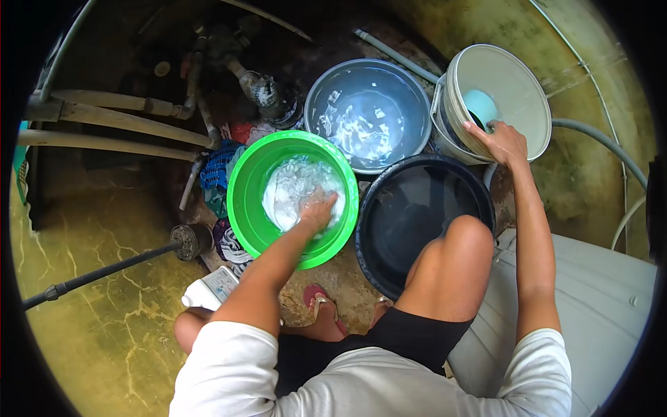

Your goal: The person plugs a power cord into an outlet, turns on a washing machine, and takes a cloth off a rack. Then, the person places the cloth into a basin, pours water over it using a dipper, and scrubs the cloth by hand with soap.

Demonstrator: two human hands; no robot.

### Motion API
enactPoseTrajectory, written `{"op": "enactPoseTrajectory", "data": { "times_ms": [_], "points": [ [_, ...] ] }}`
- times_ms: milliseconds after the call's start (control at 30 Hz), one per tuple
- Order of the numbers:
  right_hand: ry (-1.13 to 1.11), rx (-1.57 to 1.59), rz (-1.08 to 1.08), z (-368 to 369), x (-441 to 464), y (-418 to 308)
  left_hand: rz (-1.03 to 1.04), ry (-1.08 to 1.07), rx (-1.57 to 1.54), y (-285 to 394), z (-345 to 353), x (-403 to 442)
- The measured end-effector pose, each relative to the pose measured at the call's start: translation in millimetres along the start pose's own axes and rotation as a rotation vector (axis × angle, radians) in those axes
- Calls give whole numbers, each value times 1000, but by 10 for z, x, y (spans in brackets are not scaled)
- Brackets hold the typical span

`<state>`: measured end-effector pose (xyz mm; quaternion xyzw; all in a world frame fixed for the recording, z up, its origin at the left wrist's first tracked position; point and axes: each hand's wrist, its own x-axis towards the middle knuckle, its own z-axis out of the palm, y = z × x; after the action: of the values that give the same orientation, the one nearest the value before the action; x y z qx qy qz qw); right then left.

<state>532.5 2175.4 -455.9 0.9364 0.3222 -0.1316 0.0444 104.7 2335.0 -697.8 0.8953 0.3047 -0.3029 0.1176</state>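
My left hand [317, 210] is down in the water of a bright green basin [237, 187], closed on a bunched white cloth [286, 191]; its fingertips are partly lost in the cloth and water. Off to the right, my right hand [506, 144] grips the near rim of a tall off-white bucket [529, 94]. Inside that bucket, close to my fingers, is a light teal dipper [481, 105], its lower part dark and half hidden by the rim.
Behind the green basin stands a grey basin [322, 78] holding water. A black basin [368, 254] sits by my knee. Coloured clothes [219, 167] lie left of the green basin, with a white jug [212, 286] nearer me. Pipes [125, 121] cross the left; a grey panel [590, 292] lies right.
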Motion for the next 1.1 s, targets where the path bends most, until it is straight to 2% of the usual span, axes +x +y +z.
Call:
{"op": "enactPoseTrajectory", "data": {
  "times_ms": [67,167,200,267,300,333,400,533,600,733,833,933,1100],
  "points": [
    [2,-7,-6,2,-12,4,-122,-45,-91,27,-28,236],
    [-32,-16,0,-1,-59,0,-260,-185,-231,-27,-467,333],
    [-42,-20,2,-26,-45,-3,-127,-102,-141,-84,-609,296],
    [-51,-20,8,-18,-36,3,9,-12,-339,-383,-679,309],
    [-44,-19,3,-15,-35,-2,12,4,-621,-732,-660,320],
    [-39,-15,3,-17,-46,11,37,69,-379,-931,-794,158],
    [-32,-8,-1,-32,-45,15,-155,19,-131,-933,-942,-237],
    [-29,3,-8,-22,-21,35,-249,110,-32,-534,-524,-203],
    [-19,4,-14,-19,-13,35,-272,136,-9,-467,-320,-8],
    [-14,-4,-17,-3,-2,32,-395,-84,50,-540,-131,428],
    [-12,5,-18,-21,-12,29,-408,-13,-88,-735,-131,551],
    [-20,21,-4,-32,-56,53,-403,47,-207,-781,-257,478],
    [-39,31,-12,-82,-61,15,-323,69,-264,-477,-926,-391]
  ]
}}
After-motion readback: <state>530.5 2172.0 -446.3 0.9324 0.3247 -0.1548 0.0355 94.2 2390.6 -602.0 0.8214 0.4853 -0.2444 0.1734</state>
